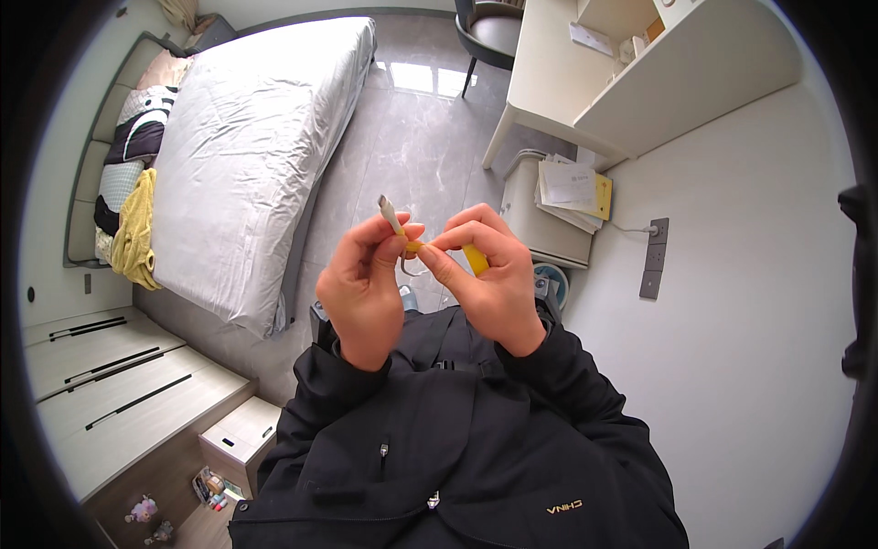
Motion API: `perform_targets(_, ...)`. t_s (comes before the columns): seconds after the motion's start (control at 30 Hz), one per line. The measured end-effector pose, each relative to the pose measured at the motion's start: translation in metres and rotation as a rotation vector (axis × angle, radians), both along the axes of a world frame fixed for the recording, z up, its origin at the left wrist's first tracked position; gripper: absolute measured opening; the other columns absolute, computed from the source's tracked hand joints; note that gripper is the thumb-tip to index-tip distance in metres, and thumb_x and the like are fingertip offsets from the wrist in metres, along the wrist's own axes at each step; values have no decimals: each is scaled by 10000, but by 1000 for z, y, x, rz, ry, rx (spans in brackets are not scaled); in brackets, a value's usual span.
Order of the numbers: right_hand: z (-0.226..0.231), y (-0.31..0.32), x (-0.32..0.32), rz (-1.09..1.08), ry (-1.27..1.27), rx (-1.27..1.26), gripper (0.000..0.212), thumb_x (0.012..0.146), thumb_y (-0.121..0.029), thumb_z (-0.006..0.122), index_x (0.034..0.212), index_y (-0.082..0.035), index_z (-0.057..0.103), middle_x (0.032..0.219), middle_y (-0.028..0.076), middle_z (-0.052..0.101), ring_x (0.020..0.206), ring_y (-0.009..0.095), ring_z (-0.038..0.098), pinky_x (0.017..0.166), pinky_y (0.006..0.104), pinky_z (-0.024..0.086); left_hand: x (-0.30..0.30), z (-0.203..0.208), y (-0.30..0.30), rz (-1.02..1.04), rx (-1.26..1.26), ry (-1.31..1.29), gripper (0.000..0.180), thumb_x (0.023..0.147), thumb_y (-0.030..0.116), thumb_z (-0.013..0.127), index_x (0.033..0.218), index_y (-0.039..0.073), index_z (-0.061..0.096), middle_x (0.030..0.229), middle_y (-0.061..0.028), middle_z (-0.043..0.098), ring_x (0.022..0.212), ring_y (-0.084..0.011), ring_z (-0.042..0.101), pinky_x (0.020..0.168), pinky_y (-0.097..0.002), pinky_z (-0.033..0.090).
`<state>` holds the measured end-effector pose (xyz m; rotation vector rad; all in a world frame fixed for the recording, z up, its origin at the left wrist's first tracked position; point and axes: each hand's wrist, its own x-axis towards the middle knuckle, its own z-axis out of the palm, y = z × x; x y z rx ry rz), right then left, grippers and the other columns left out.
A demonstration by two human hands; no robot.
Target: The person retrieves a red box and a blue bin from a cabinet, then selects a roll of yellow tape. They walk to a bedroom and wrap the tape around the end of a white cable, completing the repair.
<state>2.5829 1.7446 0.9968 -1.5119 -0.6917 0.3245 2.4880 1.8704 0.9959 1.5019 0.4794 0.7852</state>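
Pinched in my left hand (366, 284) is a slim grey-white cable end (390, 216) with a metallic-looking tip, pointing up and away from me. A short grey loop (405, 266) of it hangs below my fingers. My right hand (489, 279) grips a yellow piece that looks like tape (476, 259), mostly covered by the fingers. A narrow yellow strip (413, 246) runs between the fingertips of both hands, against the cable. Both hands are close together in front of my chest, nearly touching.
A bed (247, 156) with pillows and a yellow cloth (137, 229) stands at the left. Far right are a white desk (540, 82), a dark chair (494, 37) and a cabinet (540, 215) with papers on top. A wall socket strip (653, 259) holds a plug.
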Motion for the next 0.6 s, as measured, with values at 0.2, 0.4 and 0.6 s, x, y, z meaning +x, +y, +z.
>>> perform_targets(0.2, 0, -2, 2, -36, -19, -42, 103, 913, -36, 826, 931, -9, 729, 1023, 81, 641, 901, 183, 642, 775, 322, 524, 3, 9, 17, -306, -341, 47, 193, 1068, 102, 718, 1188, -31, 646, 1274, -142, 711, 980, -116, 661, 874, -278, 567)
perform_targets(0.4, 2, -9, -2, -39, -86, -41, 129, 887, -38, 847, 927, -26, 725, 1024, 78, 645, 905, 197, 652, 782, 326, 527, -5, 14, 15, -339, -350, 82, 292, 970, 49, 831, 1195, -29, 661, 1149, -86, 692, 1005, -94, 660, 892, -264, 575)
perform_targets(0.6, 5, -11, -11, -50, -96, -45, 114, 908, -38, 850, 961, -37, 750, 1015, 47, 638, 888, 131, 616, 770, 275, 490, -7, 12, 23, -363, -414, 95, 218, 990, 80, 816, 1130, -42, 702, 1124, -89, 714, 902, -123, 695, 854, -278, 576)
